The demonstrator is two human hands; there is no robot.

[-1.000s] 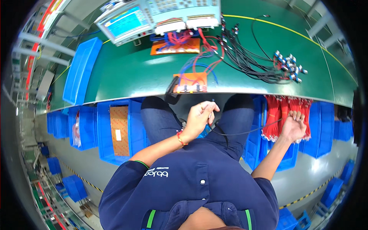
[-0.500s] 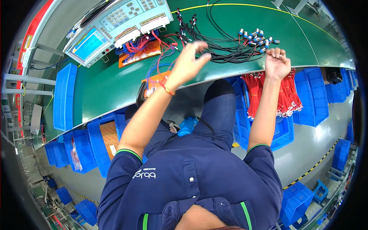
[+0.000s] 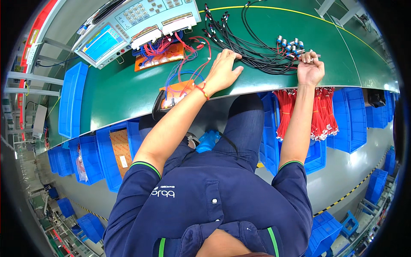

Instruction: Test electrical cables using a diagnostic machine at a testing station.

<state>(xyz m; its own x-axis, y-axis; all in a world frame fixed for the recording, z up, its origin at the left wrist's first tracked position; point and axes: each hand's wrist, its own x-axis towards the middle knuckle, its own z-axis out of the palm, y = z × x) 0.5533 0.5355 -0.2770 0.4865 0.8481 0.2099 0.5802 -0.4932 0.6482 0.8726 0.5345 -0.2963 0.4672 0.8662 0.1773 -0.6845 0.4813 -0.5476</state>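
Observation:
A bundle of black cables (image 3: 261,60) lies across the green bench, with thin connector ends at the far left and silver-and-blue cylindrical metal ends (image 3: 293,44) at the right. My left hand (image 3: 223,72) rests at the near left side of the bundle, its thumb apart and its fingertips by the cables; nothing shows in it. My right hand (image 3: 310,72) is palm up at the metal ends, fingers curled round at least one silver cylindrical cable end. Its exact grip is partly hidden by the fingers.
A bench tester (image 3: 128,32) with a lit screen stands at the left, red and blue wires (image 3: 156,49) leading to orange boards (image 3: 165,60). A blue tray (image 3: 72,100) sits on the bench's left. Below the edge hang red wire bundles (image 3: 324,115) among blue bins (image 3: 349,122).
My left hand has come down and right to the black cables. My right hand stays at the metal ends, its fingers curled. The whole view has shifted slightly.

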